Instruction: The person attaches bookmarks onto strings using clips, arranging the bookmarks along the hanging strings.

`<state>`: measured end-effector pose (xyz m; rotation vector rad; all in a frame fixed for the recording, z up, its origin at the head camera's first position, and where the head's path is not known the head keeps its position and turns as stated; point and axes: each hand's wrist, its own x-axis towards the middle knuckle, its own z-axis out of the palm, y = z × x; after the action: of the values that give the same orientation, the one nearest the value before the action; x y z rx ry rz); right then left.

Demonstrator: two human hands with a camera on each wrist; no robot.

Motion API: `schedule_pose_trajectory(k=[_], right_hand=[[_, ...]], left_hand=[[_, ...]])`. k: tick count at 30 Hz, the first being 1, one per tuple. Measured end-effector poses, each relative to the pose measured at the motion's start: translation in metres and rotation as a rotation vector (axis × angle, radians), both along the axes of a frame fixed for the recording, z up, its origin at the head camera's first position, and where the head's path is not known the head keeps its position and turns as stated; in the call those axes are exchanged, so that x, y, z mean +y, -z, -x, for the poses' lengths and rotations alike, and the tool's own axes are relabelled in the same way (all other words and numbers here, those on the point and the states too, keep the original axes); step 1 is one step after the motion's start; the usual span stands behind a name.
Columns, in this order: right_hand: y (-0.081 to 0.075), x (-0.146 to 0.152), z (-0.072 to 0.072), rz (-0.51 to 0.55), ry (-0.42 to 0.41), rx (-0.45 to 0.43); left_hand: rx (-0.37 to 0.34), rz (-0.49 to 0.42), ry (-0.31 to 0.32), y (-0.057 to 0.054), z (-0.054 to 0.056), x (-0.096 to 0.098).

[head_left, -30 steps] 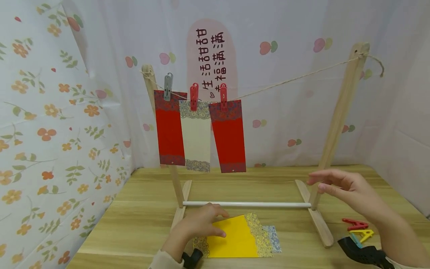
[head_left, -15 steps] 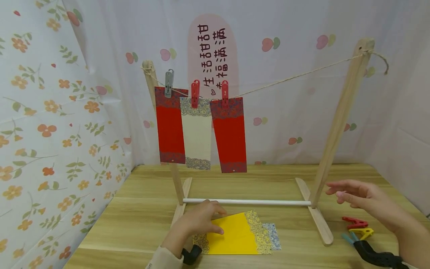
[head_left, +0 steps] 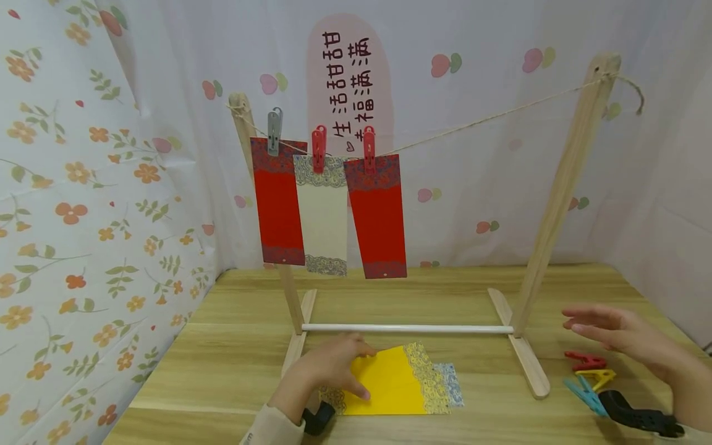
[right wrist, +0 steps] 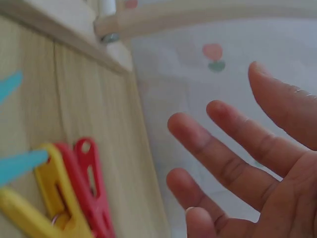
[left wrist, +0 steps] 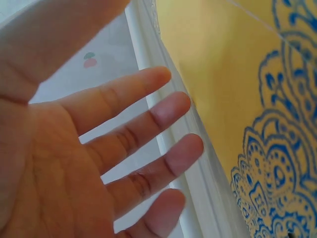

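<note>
My left hand (head_left: 336, 368) hovers over the left part of a yellow card (head_left: 389, 380) with lacy patterned ends. In the left wrist view its fingers (left wrist: 126, 139) are spread and loosely bent, with nothing held. A blue-and-white patterned card (head_left: 452, 386) peeks out from beneath the yellow one. At the right, my right hand (head_left: 623, 337) is raised above a red clothespin (head_left: 584, 361), a yellow clothespin (head_left: 599, 375) and a teal clothespin (head_left: 586, 395). The right wrist view shows its fingers relaxed and apart from the clothespins.
A wooden stand with a right post (head_left: 562, 198) and a white crossbar (head_left: 406, 328) carries a sagging string (head_left: 478, 123). From it hang a left red card (head_left: 278, 210), a cream card (head_left: 324, 222) and another red card (head_left: 378, 222), held by a grey clothespin (head_left: 274, 133) and two red ones.
My right hand has moved right and lower, from beside the right post to over the clothespins. The left hand stays over the yellow card. The head view has shifted slightly.
</note>
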<state>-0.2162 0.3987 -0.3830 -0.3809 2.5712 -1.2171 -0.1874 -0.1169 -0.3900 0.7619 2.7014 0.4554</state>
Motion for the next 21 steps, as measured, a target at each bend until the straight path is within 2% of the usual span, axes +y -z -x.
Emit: schedule_pose_trajectory(k=[6,11,16,21], right_hand=[[0.0,0.006,0.002,-0.134,0.041,-0.02],[0.004,0.012,0.001,-0.188,0.033,-0.006],[0.016,0.021,0.002,-0.26,-0.027,0.036],[0.024,0.022,0.003,-0.269,-0.131,0.049]], left_hand=[[-0.003,0.006,0.001,-0.002,-0.004,-0.001],[-0.002,0.043,-0.011,-0.002,-0.004,-0.001],[0.01,0.096,-0.012,0.0,-0.004,0.002],[0.018,0.12,-0.011,0.0,-0.004,0.005]])
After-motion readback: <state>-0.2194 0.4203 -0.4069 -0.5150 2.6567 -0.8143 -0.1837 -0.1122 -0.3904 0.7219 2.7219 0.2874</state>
